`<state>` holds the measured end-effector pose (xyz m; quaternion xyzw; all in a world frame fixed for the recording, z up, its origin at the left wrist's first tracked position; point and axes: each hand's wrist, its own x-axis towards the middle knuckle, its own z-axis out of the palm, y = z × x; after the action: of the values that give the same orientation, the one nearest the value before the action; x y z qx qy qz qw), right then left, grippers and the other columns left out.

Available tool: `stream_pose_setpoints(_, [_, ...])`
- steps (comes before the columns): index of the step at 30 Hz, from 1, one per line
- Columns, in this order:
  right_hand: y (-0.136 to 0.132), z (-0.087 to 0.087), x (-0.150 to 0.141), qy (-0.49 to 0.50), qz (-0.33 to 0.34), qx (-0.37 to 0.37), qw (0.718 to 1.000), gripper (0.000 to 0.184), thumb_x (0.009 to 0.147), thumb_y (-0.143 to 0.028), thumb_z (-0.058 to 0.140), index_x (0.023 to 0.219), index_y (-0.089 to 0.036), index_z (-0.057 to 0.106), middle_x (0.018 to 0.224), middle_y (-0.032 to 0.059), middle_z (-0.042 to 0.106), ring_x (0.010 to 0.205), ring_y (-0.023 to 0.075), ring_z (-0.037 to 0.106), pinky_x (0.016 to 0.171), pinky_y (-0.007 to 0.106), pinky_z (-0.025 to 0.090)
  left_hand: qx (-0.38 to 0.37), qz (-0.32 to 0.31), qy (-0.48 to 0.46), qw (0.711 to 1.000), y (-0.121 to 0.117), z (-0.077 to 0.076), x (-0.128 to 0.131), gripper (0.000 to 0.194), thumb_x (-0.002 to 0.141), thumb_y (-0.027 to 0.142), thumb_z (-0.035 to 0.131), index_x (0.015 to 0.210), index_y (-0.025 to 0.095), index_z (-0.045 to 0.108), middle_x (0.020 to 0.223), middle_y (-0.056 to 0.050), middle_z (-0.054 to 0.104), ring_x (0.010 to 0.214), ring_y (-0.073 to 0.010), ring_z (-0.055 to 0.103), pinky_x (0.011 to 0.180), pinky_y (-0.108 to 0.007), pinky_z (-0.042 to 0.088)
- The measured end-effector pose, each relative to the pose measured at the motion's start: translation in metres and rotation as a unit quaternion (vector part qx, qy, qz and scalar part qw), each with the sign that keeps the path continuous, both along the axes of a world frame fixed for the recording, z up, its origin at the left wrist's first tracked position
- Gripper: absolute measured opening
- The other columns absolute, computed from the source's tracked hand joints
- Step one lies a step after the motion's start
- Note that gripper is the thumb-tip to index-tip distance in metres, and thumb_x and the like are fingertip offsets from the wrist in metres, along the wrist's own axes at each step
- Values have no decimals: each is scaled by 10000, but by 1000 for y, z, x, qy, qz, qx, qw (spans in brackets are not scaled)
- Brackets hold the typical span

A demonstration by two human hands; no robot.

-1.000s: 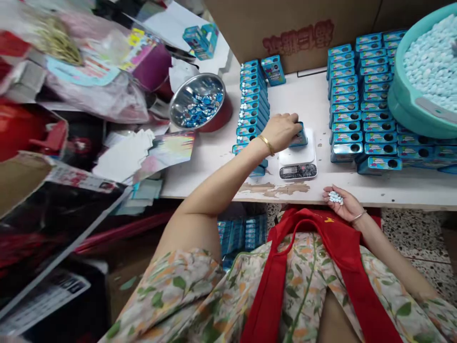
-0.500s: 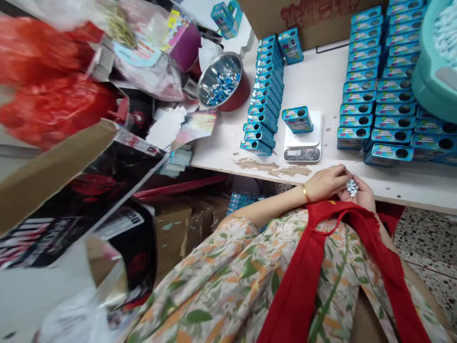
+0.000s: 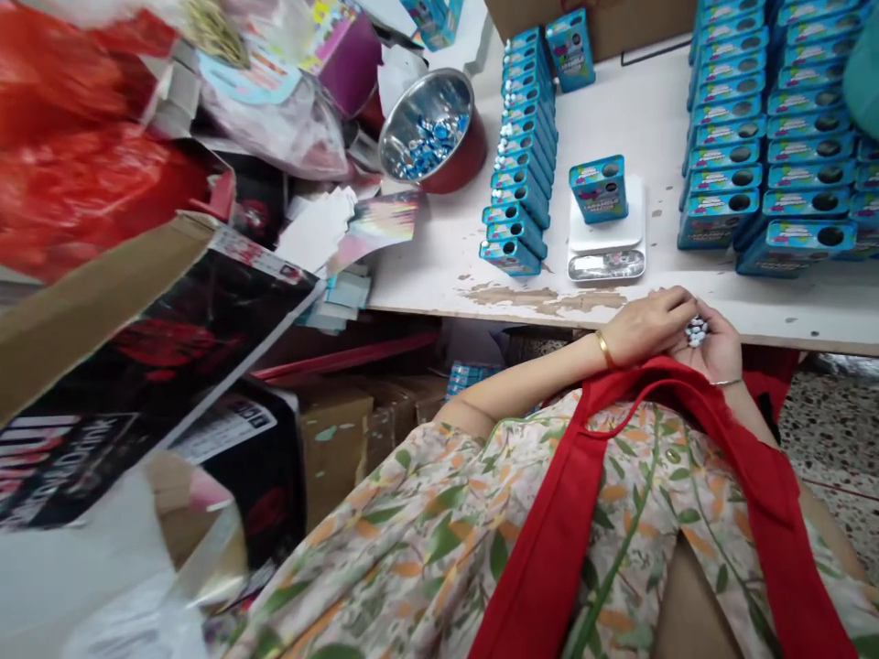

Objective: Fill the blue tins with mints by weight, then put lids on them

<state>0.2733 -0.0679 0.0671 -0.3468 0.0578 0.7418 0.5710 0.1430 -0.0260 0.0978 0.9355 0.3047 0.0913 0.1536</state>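
Several pale pellets [image 3: 696, 332] sit in the cupped right hand [image 3: 721, 348], just in front of the white scale [image 3: 635, 206] and a little to its right. Its fingers are half curled around them. The left hand [image 3: 642, 328] leans in against it, fingers bent and drawn close together; from where I stand I cannot tell whether they pinch a pellet. Compared with a second ago, the left hand is off the blue tin [image 3: 599, 189], which stands upright and alone on the scale, its round hole facing up. Against half a second ago, the two hands look much the same, still joined.

The white counter [image 3: 745, 313] is worn, with a brown peeled patch [image 3: 542, 297] in front of the scale and to its left. Left of the scale runs a row of tins [image 3: 522, 151], pellets showing at many of their holes; farther left is a metal bowl [image 3: 471, 151] with shiny blue pieces [image 3: 432, 146] in it. Behind the scale, one more tin [image 3: 570, 50] leans near a cardboard box [image 3: 604, 23]. Right of the scale stand long ranks of tins [image 3: 721, 183], with a teal tub [image 3: 863, 82] now barely in sight beyond. Well left of the scale are red plastic bags [image 3: 69, 156] and a black carton [image 3: 137, 339]; speckled floor [image 3: 824, 412] shows below, to its right.
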Motion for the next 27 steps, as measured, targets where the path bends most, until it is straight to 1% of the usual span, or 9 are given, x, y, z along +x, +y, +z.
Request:
stream_pose_setpoints(5, [13,10,-14,-24,-2,-60,998,203,958,-132,484,908,-175,675,865,33,728,775,115,714,708,183,637,15,20,-61,998,2,1,-22,278,1054,230,361,1112,172,626,1112,-108,647,991,-196,631,845,-303,544])
stream_pose_setpoints(8, [27,19,-22,-16,-9,-89,996,240,981,-113,447,913,-168,670,826,24,727,730,89,703,690,148,624,19,39,-111,993,7,-6,-29,272,1055,221,362,1091,171,626,1103,-101,647,1005,-183,630,877,-289,543])
stream_pose_setpoints(11, [41,27,-27,-8,-5,-90,996,218,962,-86,467,897,-165,660,788,11,728,685,71,696,665,116,609,9,54,-200,978,18,-8,-35,288,1076,260,352,1089,154,619,1081,-111,651,1004,-166,638,892,-282,551])
stream_pose_setpoints(14, [56,34,-33,7,21,-66,998,188,953,-108,487,892,-159,658,817,29,751,745,105,739,720,183,646,13,86,-265,960,48,5,-48,290,1087,337,376,1092,160,606,1043,-106,647,1003,-170,646,860,-308,571])
stream_pose_setpoints(18, [68,38,-40,30,63,-25,997,149,928,-161,545,954,-111,683,960,130,780,961,210,777,894,327,657,81,154,-309,935,115,34,-69,242,1078,388,409,1066,214,577,1019,-84,643,929,-173,627,769,-350,571])
stream_pose_setpoints(20, [70,36,-40,35,70,-27,997,163,918,-160,547,965,-101,692,997,148,781,1002,229,774,905,327,654,113,163,-311,929,146,41,-75,226,1074,409,422,1040,236,564,998,-70,636,886,-166,617,749,-350,560])
stream_pose_setpoints(22, [70,32,-38,36,72,-34,996,173,921,-159,535,956,-108,696,992,143,786,1010,227,773,900,312,653,119,164,-279,939,164,40,-77,247,1079,421,400,1022,239,557,991,-61,628,906,-171,625,775,-356,553])
stream_pose_setpoints(24, [69,26,-35,37,74,-30,996,168,928,-170,539,947,-119,698,970,134,789,1005,218,775,904,303,649,111,168,-221,954,170,34,-77,286,1086,421,365,1021,226,565,1004,-60,635,967,-189,637,852,-381,540])
stream_pose_setpoints(27, [68,19,-31,42,79,-15,996,152,934,-197,566,953,-126,699,972,132,790,1001,211,776,914,300,645,108,194,-146,964,166,22,-77,313,1081,420,368,1047,214,602,1046,-63,670,1070,-224,633,1015,-457,468])
